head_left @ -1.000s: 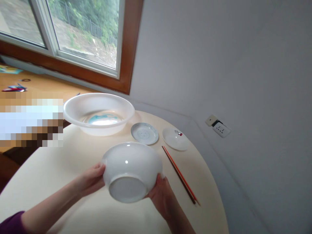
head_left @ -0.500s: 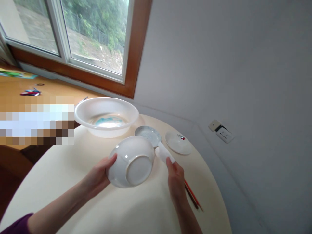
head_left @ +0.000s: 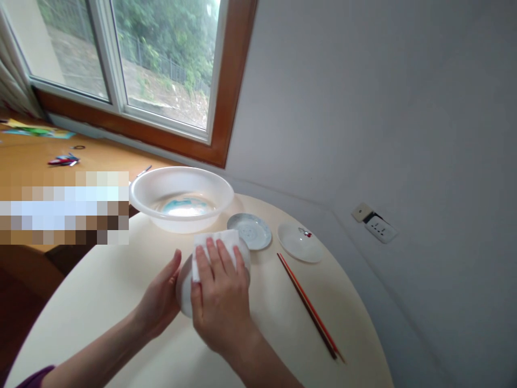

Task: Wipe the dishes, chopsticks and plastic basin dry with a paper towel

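My left hand (head_left: 160, 296) grips the left side of a white bowl (head_left: 186, 288), thumb raised along its edge. The bowl is held tilted above the table, mostly hidden behind my right hand (head_left: 222, 293). With fingers spread, that hand presses a folded white cloth or tissue (head_left: 201, 245) flat against the bowl's outside. Just beyond the bowl lies a small grey-blue patterned plate (head_left: 251, 231). Right of it is a shallow white dish (head_left: 300, 245) with a small red and black picture.
A pair of chopsticks (head_left: 309, 307) lies on the round cream table (head_left: 161, 366) at the right. A translucent white basin (head_left: 181, 223) stands at the back by the window. The wall with a socket (head_left: 380, 230) borders the table's right side. Loose items lie on a wooden desk (head_left: 97, 159).
My right hand has moved left from beside the bowl, and its white cloth or tissue now lies against the bowl. The chopsticks are now uncovered. The view has shifted slightly.
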{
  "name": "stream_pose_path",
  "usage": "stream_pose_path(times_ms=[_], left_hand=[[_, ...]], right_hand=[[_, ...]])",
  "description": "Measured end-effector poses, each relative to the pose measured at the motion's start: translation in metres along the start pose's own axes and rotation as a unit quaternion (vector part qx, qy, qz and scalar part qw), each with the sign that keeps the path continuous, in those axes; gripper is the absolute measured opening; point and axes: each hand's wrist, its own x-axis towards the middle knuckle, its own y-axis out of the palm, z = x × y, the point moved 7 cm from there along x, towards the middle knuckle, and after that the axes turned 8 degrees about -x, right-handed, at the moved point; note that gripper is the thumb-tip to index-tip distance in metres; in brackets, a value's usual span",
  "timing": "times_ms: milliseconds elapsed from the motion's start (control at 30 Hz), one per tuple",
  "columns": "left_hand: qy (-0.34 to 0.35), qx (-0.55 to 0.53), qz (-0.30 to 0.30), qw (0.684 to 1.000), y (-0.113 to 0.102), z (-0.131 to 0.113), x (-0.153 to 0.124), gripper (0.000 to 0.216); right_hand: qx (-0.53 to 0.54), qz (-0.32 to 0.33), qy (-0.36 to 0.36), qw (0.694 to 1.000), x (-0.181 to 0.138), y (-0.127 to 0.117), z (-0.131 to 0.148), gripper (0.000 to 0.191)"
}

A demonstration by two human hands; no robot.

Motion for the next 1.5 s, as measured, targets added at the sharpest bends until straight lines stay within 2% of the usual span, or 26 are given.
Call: stream_pose_path(times_ms=[100,200,300,400,533,600,667,767,900,1000,1100,1200,1333,1500], left_hand=[[-0.017,-0.017,-0.020,0.999,-0.003,-0.001,0.000,0.054],[-0.033,-0.017,-0.051,0.998,-0.008,-0.002,0.000,0.055],[-0.022,-0.016,-0.070,0.997,-0.009,-0.004,0.000,0.053],[-0.001,-0.018,-0.080,0.997,-0.007,-0.006,0.001,0.050],[0.037,0.002,-0.139,0.990,-0.012,-0.010,0.001,0.045],[0.066,0.013,-0.176,0.982,-0.017,-0.016,0.000,0.041],[0.079,0.002,-0.189,0.979,-0.021,-0.019,0.001,0.039],[0.056,-0.050,-0.164,0.983,-0.021,-0.017,0.004,0.039],[0.035,-0.116,-0.149,0.981,-0.023,-0.015,0.007,0.042],[0.033,-0.138,-0.152,0.978,-0.026,-0.015,0.010,0.045],[0.024,-0.148,-0.154,0.977,-0.028,-0.012,0.013,0.046],[-0.002,-0.150,-0.144,0.978,-0.026,-0.007,0.014,0.046],[-0.018,-0.141,-0.114,0.983,-0.024,-0.007,0.014,0.044],[-0.028,-0.131,-0.083,0.987,-0.027,-0.012,0.015,0.046]], right_hand=[[-0.015,0.038,-0.071,0.997,-0.016,0.015,0.019,0.055],[-0.030,0.048,-0.143,0.988,-0.032,0.025,0.029,0.056],[-0.048,0.050,-0.161,0.985,-0.031,0.020,0.027,0.052],[-0.040,0.051,-0.087,0.994,-0.009,0.005,0.005,0.047],[0.060,0.048,0.073,0.994,0.009,-0.001,-0.051,0.046],[0.152,0.031,0.139,0.978,0.002,0.007,-0.078,0.047],[0.227,0.000,0.192,0.955,-0.015,0.017,-0.096,0.049],[0.232,-0.056,0.209,0.948,-0.049,0.028,-0.097,0.049],[0.096,-0.072,0.139,0.983,-0.086,0.035,-0.068,0.057],[-0.029,-0.053,0.016,0.998,-0.099,0.039,-0.040,0.062],[-0.117,-0.040,-0.117,0.985,-0.100,0.042,-0.015,0.060],[-0.162,-0.019,-0.207,0.965,-0.090,0.043,0.004,0.050],[-0.161,0.017,-0.245,0.956,-0.069,0.040,0.014,0.045],[-0.141,-0.002,-0.270,0.952,-0.051,0.031,0.011,0.041]])
